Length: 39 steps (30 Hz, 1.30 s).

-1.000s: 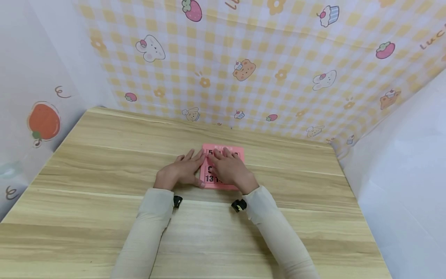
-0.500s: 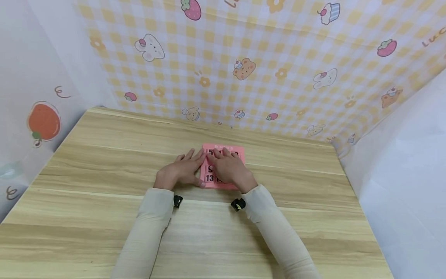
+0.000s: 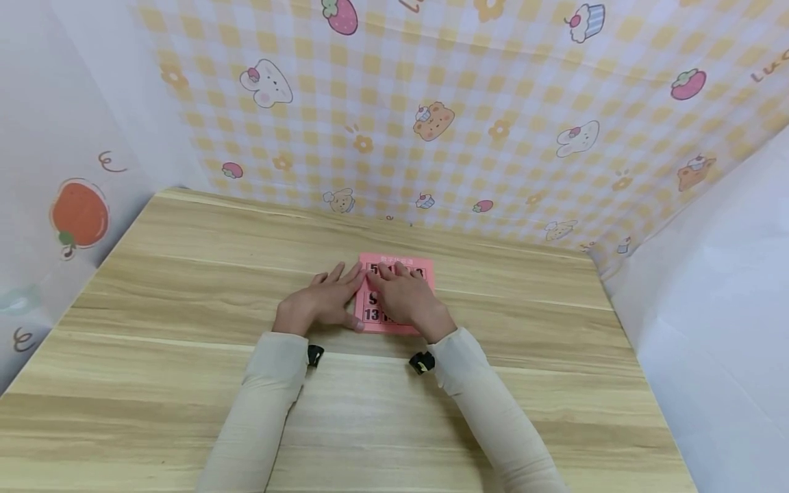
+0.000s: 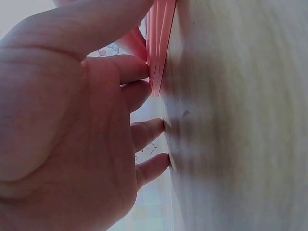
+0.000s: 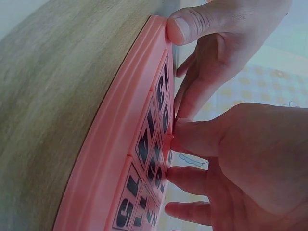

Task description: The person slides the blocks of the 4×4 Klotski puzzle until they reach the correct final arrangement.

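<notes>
A pink number slide puzzle (image 3: 394, 260) with black-numbered tiles lies flat on the table, between both hands in the head view. My left hand (image 3: 323, 301) steadies its left side, the thumb at the near left corner and the fingers spread along the edge. In the left wrist view two fingertips meet the puzzle's side (image 4: 161, 48), while the outer two touch the table. My right hand (image 3: 403, 298) rests its fingertips on the tiles and covers much of the grid. Tiles reading 13, 14 and 15 show along the near row (image 5: 144, 139) in the right wrist view.
The wood-grain table (image 3: 524, 329) extends around the puzzle. Behind it hangs a yellow checked cloth (image 3: 382, 103) with cartoon prints, and white side panels (image 3: 709, 287) flank the table. Dark wrist cameras (image 3: 422, 361) sit under both wrists, close above the tabletop.
Both hands and the puzzle keep their places. Only the head view has shifted very slightly.
</notes>
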### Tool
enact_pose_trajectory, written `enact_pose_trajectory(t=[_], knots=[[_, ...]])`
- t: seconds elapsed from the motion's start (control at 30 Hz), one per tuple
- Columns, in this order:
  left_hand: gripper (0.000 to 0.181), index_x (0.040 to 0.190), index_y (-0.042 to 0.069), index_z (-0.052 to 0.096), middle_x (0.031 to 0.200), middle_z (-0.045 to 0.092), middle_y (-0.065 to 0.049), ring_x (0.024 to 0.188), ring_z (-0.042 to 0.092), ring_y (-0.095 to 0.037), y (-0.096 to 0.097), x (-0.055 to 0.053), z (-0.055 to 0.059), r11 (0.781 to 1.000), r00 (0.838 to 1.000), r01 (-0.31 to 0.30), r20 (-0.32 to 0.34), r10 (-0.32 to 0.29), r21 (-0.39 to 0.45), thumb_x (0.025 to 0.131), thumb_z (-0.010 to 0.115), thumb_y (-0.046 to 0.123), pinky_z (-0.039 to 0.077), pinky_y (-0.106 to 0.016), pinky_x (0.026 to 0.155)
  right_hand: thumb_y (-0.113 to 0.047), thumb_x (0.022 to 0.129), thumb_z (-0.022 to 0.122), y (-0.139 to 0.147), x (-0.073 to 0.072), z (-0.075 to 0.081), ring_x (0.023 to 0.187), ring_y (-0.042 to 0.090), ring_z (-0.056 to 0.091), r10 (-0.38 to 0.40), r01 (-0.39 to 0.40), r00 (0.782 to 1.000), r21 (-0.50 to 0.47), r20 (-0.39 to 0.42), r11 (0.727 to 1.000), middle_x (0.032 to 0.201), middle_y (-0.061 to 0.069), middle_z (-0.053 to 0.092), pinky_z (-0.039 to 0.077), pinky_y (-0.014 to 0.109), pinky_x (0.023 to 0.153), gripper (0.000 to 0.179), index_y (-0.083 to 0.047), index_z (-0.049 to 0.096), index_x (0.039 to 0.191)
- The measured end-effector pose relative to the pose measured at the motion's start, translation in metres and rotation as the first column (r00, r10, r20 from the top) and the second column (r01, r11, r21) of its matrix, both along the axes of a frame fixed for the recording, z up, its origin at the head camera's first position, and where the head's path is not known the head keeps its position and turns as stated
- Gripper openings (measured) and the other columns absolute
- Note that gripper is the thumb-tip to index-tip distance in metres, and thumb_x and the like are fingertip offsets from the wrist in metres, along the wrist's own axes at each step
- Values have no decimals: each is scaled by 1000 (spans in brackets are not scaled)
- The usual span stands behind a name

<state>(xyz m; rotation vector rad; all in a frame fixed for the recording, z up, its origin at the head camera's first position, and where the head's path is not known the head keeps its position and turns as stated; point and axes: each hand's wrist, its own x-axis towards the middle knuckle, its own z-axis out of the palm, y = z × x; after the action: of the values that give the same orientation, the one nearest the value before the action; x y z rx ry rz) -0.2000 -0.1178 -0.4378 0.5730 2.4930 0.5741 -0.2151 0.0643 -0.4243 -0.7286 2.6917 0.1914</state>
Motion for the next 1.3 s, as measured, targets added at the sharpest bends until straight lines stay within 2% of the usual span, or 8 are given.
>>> enact_pose_trajectory(t=[1.0, 1.3], knots=[[104, 159, 10, 10, 168, -4, -4, 153, -10, -33, 1, -1, -2, 1000, 1000, -9, 6, 9, -6, 86, 73, 47, 1, -54, 124, -35, 107, 39, 1, 4, 3, 150, 35, 24, 10, -10, 1000, -27, -10, 1000, 163, 2, 28, 27, 56, 119, 50, -27, 32, 156], [103, 159, 10, 10, 168, -4, -4, 153, -10, -33, 1, -1, -1, 1000, 1000, -7, 10, 7, -4, 86, 72, 47, 1, -54, 124, -39, 106, 39, 1, 4, 3, 150, 35, 24, 16, -16, 1000, -22, -5, 1000, 163, 2, 27, 26, 57, 119, 53, -27, 30, 157]])
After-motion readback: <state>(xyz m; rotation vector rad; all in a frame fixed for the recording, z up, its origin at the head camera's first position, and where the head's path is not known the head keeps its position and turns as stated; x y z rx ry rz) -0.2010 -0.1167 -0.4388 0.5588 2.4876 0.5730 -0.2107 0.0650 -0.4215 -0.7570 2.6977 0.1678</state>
